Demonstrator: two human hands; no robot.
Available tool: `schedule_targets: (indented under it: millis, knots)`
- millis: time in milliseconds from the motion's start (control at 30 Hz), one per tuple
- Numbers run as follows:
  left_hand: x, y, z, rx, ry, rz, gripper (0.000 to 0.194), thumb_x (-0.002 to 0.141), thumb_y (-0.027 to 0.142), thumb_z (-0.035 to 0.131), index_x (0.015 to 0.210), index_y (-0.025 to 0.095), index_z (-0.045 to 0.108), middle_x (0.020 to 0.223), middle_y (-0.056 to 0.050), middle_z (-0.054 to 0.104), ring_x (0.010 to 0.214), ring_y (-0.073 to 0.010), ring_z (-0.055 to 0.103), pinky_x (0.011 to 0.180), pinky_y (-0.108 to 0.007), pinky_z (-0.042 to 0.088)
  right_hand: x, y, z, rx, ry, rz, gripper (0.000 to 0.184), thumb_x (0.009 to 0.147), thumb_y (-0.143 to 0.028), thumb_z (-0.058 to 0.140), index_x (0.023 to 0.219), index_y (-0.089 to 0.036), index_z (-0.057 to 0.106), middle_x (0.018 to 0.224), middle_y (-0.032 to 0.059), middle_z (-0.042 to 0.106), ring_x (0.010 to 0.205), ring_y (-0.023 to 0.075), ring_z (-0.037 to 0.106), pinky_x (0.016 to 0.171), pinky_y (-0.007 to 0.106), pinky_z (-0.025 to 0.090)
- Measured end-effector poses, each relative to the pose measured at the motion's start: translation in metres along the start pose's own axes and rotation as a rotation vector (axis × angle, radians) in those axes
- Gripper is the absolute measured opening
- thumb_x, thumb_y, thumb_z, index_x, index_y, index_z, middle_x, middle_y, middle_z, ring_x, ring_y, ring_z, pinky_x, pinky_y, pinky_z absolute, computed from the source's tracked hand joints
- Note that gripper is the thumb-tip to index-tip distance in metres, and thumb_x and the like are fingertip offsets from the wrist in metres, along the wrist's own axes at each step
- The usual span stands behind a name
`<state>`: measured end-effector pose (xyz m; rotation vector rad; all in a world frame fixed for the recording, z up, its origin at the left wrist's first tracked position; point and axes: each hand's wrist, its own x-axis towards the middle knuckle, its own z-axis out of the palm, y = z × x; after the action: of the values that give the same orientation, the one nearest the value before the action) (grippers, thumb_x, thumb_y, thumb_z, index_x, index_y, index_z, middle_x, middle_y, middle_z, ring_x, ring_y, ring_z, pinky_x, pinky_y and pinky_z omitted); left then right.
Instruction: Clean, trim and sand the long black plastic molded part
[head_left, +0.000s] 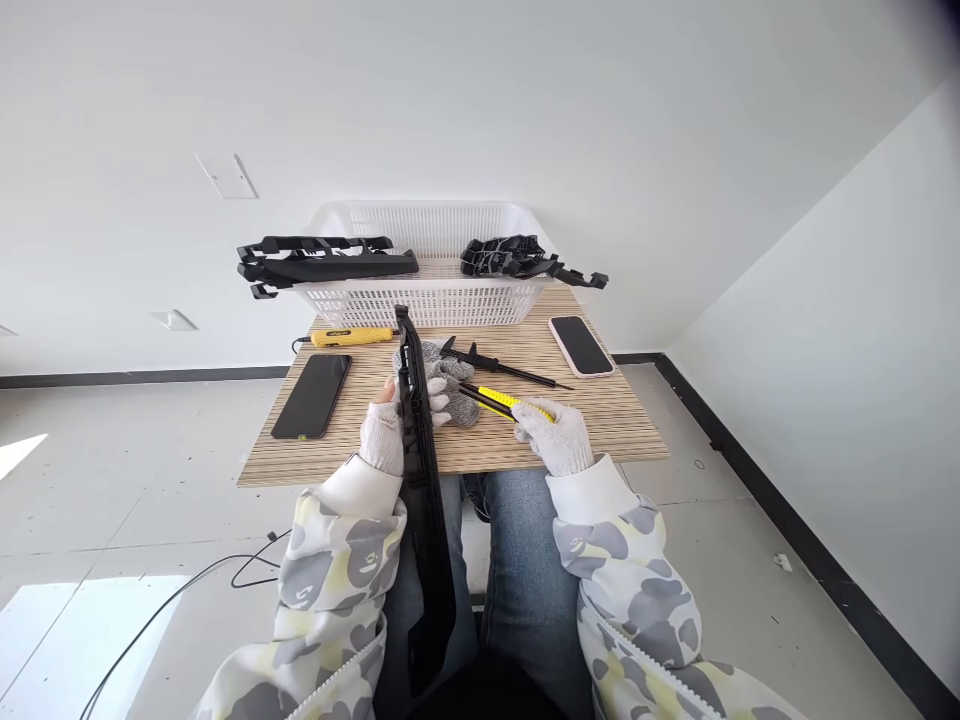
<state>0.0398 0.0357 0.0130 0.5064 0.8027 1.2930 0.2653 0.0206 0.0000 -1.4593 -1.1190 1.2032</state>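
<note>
My left hand [390, 425], in a white glove, is closed around a long black plastic part [421, 480] that runs from my lap up over the table's near edge. My right hand [556, 432], also gloved, grips a yellow and black utility knife [495, 400] whose tip points left toward the part. A grey glove [450, 375] lies on the table just behind the part, between my hands. A black caliper [499, 365] rests beyond the knife.
A small striped wooden table [622, 420] holds a dark phone [312, 396] at left, a pink-cased phone [580, 346] at right, a yellow tool [351, 337], and a white basket [431, 300] with black plastic parts [322, 262] laid across it. A cable [180, 590] trails on the floor.
</note>
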Motion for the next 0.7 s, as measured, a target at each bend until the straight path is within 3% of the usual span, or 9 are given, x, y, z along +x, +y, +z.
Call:
schedule_targets:
  millis: [100,233,367,467,700]
  knots:
    - [0.001,0.004,0.001,-0.118,-0.036,-0.058,0.043,0.086,0.021,0.061,0.128,0.015,0.065,0.087,-0.005,0.071,0.07,-0.0134,0.066,0.063,-0.023,0.059,0.0,0.0,0.0,0.01,0.007,0.003,0.058,0.066,-0.063,0.074,0.094,-0.012,0.078,0.052,0.0009,0.06,0.041,0.0092,0.038,0.04,0.024,0.026]
    - [0.0,0.003,-0.002,-0.094,-0.046,-0.065,0.078,0.067,-0.002,0.066,0.14,0.022,0.058,0.088,0.0,0.071,0.068,-0.0093,0.065,0.067,-0.019,0.059,-0.002,-0.001,0.0,0.026,0.014,-0.002,0.057,0.067,-0.061,0.075,0.095,-0.011,0.078,0.052,0.0007,0.061,0.041,0.0081,0.038,0.04,0.023,0.026]
    - [-0.002,-0.001,-0.007,0.0,-0.142,-0.039,0.094,0.058,0.0,0.076,0.146,0.023,0.052,0.096,-0.001,0.074,0.086,-0.0159,0.071,0.092,-0.03,0.06,-0.001,0.0,0.0,0.043,0.017,-0.012,0.056,0.066,-0.061,0.075,0.093,-0.012,0.078,0.051,0.0007,0.061,0.041,0.0085,0.039,0.04,0.023,0.025]
    - [-0.001,-0.005,-0.01,0.03,-0.17,-0.039,0.1,0.054,0.0,0.08,0.146,0.027,0.052,0.097,0.0,0.075,0.096,-0.0193,0.073,0.101,-0.036,0.058,0.002,0.001,-0.001,0.045,0.001,-0.012,0.054,0.064,-0.059,0.075,0.09,-0.012,0.078,0.051,0.0006,0.06,0.041,0.0082,0.038,0.04,0.024,0.024]
    - [0.002,-0.01,-0.012,0.056,-0.08,-0.039,0.083,0.062,0.01,0.087,0.138,0.022,0.057,0.114,-0.007,0.073,0.104,-0.0263,0.074,0.108,-0.049,0.055,-0.001,0.0,-0.001,0.05,0.006,-0.01,0.055,0.067,-0.059,0.075,0.093,-0.012,0.077,0.051,0.0,0.06,0.04,0.0075,0.036,0.04,0.023,0.024]
